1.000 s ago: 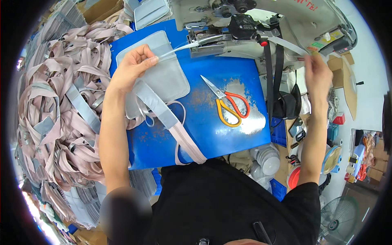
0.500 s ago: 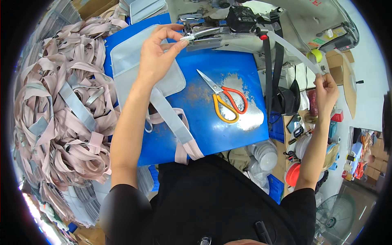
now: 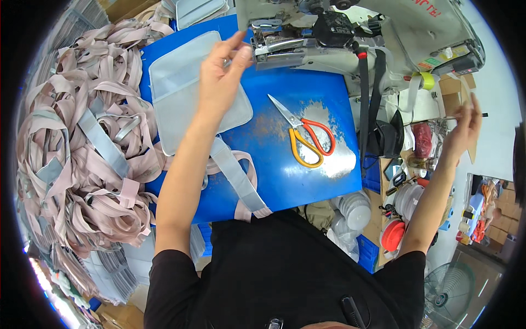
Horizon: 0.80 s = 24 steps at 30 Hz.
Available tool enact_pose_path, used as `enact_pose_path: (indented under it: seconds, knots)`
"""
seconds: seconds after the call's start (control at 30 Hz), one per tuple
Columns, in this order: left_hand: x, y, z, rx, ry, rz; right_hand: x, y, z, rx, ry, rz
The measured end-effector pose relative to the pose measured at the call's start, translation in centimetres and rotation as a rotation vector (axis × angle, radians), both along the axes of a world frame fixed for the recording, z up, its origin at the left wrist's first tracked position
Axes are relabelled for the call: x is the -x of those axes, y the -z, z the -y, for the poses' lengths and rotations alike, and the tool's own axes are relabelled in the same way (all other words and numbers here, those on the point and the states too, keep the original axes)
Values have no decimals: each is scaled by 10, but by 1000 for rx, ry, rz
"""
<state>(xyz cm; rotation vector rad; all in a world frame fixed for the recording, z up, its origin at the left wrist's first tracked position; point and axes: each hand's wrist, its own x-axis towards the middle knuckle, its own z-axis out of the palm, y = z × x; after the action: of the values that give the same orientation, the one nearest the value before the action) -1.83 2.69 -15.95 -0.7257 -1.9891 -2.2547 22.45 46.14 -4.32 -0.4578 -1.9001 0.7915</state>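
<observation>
White tape [image 3: 388,56]: far right of the scene, bending down just right of the black block on the sewing machine [image 3: 413,30]; a white tip shows at the left end of the metal guide [image 3: 280,58].
Left hand [image 3: 220,71]: thumb and forefinger parted, tips blurred, just left of the guide's mouth; nothing shows between them.
Right hand [image 3: 462,130]: well apart on the far right, forefinger raised, the others loosely curled; whether it holds anything, I cannot tell.
Grey panel [image 3: 178,88]: flat on the far left of the blue tabletop [image 3: 274,189], partly behind the left hand and forearm.
Grey-and-pink strip [image 3: 235,169]: runs from beside the panel's near edge to the table's near edge.
Scissors [image 3: 296,124]: lying mid-table, points to the far left, red and yellow handles nearer.
Strip pile [image 3: 93,181]: heaped left of the table, pink and grey.
</observation>
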Motion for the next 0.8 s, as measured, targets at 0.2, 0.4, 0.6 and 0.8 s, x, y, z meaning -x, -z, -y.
enact_pose_path:
  seconds: [0.2,0.4,0.6,0.8]
  knots:
    - [-2,0,-5,132,-7,125,37,-58,-64,75,27,-122]
    - [8,4,21,-167,301,403,70,-98,-156,45,110,-81]
    - [7,-8,13,-638,402,613,116,-144,-224,123,-19,177]
    - [21,8,6,-610,535,503,153,-177,-257,366,-74,642]
